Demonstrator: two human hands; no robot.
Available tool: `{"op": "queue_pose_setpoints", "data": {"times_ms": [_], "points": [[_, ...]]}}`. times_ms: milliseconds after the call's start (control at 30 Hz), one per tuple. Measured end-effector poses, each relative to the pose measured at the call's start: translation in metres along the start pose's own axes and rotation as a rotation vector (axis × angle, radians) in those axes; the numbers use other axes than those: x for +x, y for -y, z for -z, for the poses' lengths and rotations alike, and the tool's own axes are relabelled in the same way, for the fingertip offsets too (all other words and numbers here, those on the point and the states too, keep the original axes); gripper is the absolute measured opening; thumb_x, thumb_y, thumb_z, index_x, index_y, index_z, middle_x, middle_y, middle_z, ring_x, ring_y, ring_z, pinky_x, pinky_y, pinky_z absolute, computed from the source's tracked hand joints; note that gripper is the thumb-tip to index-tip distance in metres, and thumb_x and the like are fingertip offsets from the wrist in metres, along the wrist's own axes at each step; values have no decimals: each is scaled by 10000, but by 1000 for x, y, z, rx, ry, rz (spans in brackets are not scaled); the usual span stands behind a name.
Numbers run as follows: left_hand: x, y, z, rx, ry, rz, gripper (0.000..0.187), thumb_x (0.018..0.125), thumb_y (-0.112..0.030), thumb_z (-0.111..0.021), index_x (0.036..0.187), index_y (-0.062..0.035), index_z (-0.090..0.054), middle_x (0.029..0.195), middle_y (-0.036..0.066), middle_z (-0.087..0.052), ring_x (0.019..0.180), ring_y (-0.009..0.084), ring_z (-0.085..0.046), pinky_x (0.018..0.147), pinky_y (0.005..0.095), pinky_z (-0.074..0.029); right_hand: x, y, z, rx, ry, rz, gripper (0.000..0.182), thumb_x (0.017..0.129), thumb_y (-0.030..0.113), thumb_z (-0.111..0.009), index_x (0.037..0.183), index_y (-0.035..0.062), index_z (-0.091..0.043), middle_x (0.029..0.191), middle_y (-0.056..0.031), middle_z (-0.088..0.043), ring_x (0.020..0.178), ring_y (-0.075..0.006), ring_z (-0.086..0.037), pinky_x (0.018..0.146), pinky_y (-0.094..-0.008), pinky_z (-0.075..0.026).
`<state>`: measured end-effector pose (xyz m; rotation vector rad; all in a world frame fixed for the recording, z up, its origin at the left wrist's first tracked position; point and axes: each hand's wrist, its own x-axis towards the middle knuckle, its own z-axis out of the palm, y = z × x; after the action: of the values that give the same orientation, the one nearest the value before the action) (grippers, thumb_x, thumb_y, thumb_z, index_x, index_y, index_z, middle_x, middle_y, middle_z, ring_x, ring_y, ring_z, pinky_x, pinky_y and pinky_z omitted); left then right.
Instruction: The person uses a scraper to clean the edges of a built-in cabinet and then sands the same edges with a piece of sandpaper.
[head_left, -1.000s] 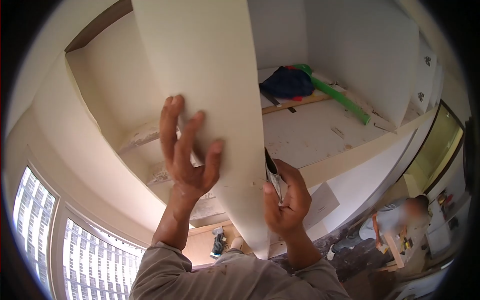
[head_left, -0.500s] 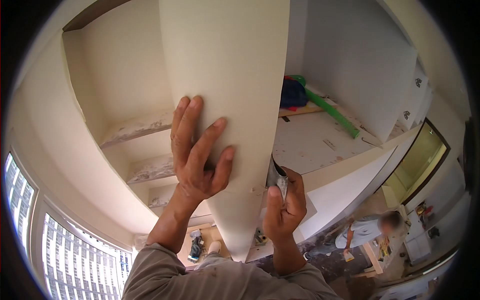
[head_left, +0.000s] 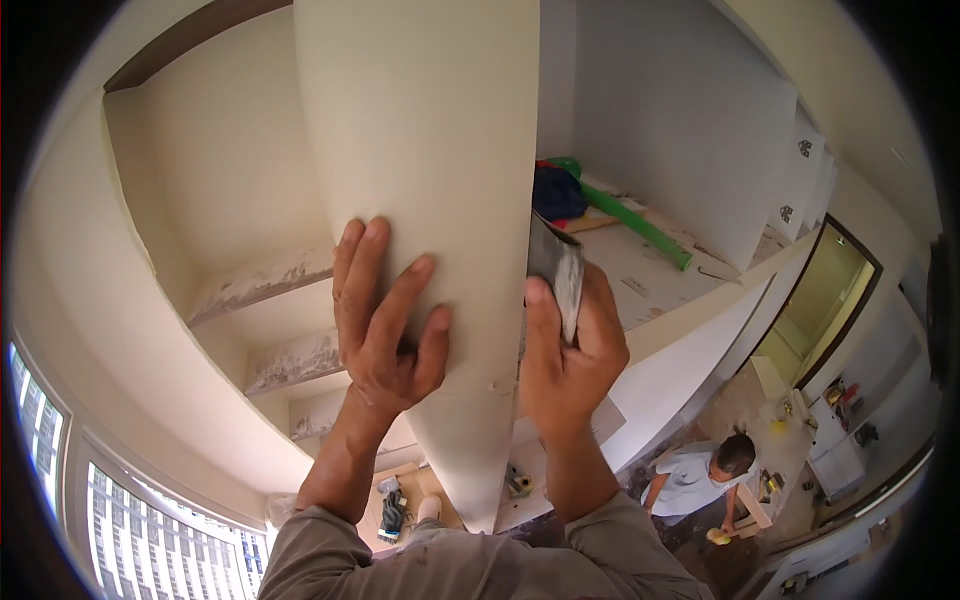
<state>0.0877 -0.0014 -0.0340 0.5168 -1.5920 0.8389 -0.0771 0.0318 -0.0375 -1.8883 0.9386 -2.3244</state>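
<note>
A tall cream panel (head_left: 420,150) with a smooth face stands upright in front of me. My left hand (head_left: 390,315) lies against this face with its fingers spread and holds nothing. At the panel's right edge, my right hand (head_left: 572,350) pinches a bent piece of dark grey sandpaper (head_left: 555,265) between thumb and fingers. Pale dust coats part of the sandpaper, which lies along the edge. Part of its contact with the panel is hidden by my thumb.
Dusty shelves (head_left: 265,285) are at the left. A green tube (head_left: 640,230) and dark blue cloth (head_left: 560,192) lie in the right compartment. Below, gloves (head_left: 392,508) rest on a wooden surface near my foot. A co-worker (head_left: 700,475) bends at lower right, holding something yellowish.
My right hand has moved up along the panel's edge with the sandpaper. My left hand stays on the panel face. The view has shifted slightly, and the co-worker has changed position and posture.
</note>
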Motion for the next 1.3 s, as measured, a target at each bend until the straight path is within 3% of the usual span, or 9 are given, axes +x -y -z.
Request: {"op": "queue_pose_setpoints", "data": {"times_ms": [200, 300, 400, 500, 633, 900, 1067, 1200, 1300], "points": [[1, -7, 1, 2, 12, 43, 345, 905, -128, -548, 1212, 27, -565, 1410, 313, -438, 1329, 505, -397, 1080, 586, -346, -19, -15, 4, -12, 5, 80, 159, 899, 18, -636, 1043, -47, -647, 1016, -181, -659, 898, -302, -658, 786, -338, -508], [-1, -4, -3, -59, -44, 59, 361, 829, -114, -623, 1173, -4, -630, 1391, 283, -478, 1321, 490, -419, 1096, 563, -320, 14, 2, -2, -8, -26, 83, 148, 900, 17, -633, 1033, -44, -650, 1012, -180, -660, 896, -298, -659, 786, -340, -509], [0, -5, 0, -5, 21, 31, 346, 896, -135, -557, 1205, 22, -570, 1409, 312, -441, 1329, 511, -392, 1079, 595, -342, 32, 0, -8, 15, -61, 128, 150, 905, 26, -628, 1040, -36, -649, 996, -179, -656, 881, -305, -654, 776, -343, -507], [-3, -5, -1, -62, -23, 80, 364, 831, -124, -622, 1175, -5, -632, 1391, 284, -480, 1331, 477, -416, 1110, 556, -304, 21, -3, -5, -50, -69, 184, 158, 911, 37, -627, 1055, -28, -644, 981, -168, -654, 856, -302, -648, 755, -334, -503], [-3, -6, -3, -63, -20, 77, 366, 833, -125, -620, 1179, -8, -632, 1396, 285, -477, 1336, 473, -413, 1120, 546, -295, 59, 12, -13, 29, -64, 102, 174, 913, 45, -625, 1069, -31, -639, 973, -167, -653, 858, -302, -653, 762, -334, -504], [-2, -7, 0, -39, 18, 56, 373, 874, -122, -576, 1223, 12, -570, 1427, 296, -427, 1337, 506, -383, 1095, 587, -325, 51, 7, -16, -14, -140, 216, 108, 927, 68, -616, 984, -22, -633, 899, -138, -652, 749, -267, -613, 697, -341, -485], [-2, -7, 3, -40, 46, 62, 380, 871, -119, -584, 1228, 11, -568, 1429, 295, -425, 1342, 502, -379, 1098, 585, -322, 111, 30, -22, 26, -73, 94, 128, 931, 96, -613, 972, -24, -629, 853, -137, -626, 729, -261, -602, 676, -346, -468], [-2, -9, 1, -49, 35, 70, 376, 870, -120, -586, 1223, 10, -573, 1428, 296, -424, 1344, 500, -378, 1102, 586, -314, 99, 19, -22, -44, -143, 264, 119, 932, 105, -613, 929, -13, -615, 809, -122, -606, 678, -251, -576, 639, -357, -448], [-2, -10, 1, -51, 43, 85, 374, 866, -115, -587, 1220, 7, -577, 1433, 296, -421, 1346, 502, -376, 1107, 586, -304, 134, 34, -28, -40, -117, 220, 129, 937, 119, -608, 939, -9, -620, 818, -130, -608, 692, -262, -581, 656, -357, -457]]}}
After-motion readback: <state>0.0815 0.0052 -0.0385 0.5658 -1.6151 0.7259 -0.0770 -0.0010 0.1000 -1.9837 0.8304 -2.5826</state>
